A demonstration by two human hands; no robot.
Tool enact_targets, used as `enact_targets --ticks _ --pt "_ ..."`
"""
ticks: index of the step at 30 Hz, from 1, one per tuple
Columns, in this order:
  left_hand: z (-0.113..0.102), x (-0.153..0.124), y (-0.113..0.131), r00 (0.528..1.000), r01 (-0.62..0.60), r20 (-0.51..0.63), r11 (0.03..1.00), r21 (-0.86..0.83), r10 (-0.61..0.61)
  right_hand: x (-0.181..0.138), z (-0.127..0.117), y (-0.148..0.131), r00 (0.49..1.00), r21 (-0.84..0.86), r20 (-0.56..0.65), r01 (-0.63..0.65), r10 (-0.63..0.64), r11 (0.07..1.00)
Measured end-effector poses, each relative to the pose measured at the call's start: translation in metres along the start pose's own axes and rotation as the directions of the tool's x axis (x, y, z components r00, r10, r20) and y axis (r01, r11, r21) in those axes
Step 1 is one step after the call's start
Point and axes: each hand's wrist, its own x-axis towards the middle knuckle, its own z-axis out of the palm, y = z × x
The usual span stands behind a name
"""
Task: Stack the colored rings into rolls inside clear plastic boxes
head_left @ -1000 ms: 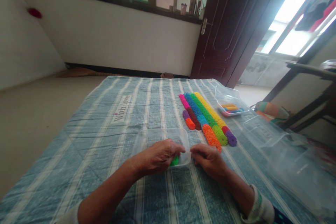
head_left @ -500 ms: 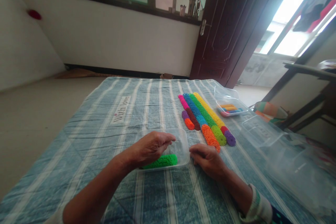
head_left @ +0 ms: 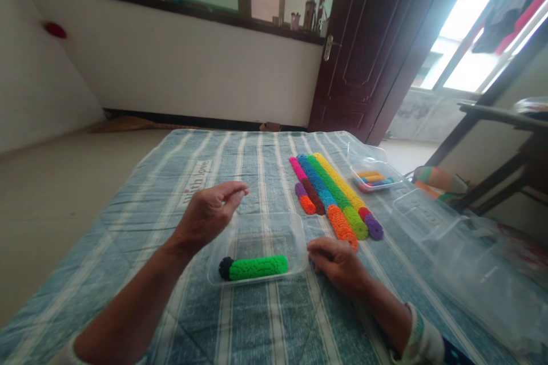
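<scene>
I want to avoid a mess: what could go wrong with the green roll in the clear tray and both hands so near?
The right hand lies by a corner of the clear tray; a nudge could slide it and shift the green roll. The left hand hovers near its far-left corner; coming down, it might knock the rim.
</scene>
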Motion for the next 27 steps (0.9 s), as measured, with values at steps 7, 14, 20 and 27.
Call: enact_targets --ticks 7,14,20,27 --pt "0.010 0.008 -0.049 0.933 0.286 -0.120 0.904 -0.319 -0.338 0.000 0.001 0.002 1.000 0.004 0.000 -0.005 0.005 1.000" --pt "0.025 0.000 -0.066 0.845 0.447 0.018 0.686 -0.574 -0.535 -0.001 -0.001 -0.002 1.000 -0.009 0.007 -0.004 0.004 1.000" --pt "0.031 -0.004 -0.064 0.842 0.446 0.058 0.633 -0.632 -0.536 -0.002 -0.003 -0.003 1.000 -0.011 0.015 -0.006 0.006 1.000" --pt "0.032 -0.006 -0.062 0.844 0.461 0.075 0.648 -0.607 -0.531 -0.002 -0.003 -0.004 1.000 -0.001 0.010 -0.011 0.011 1.000"
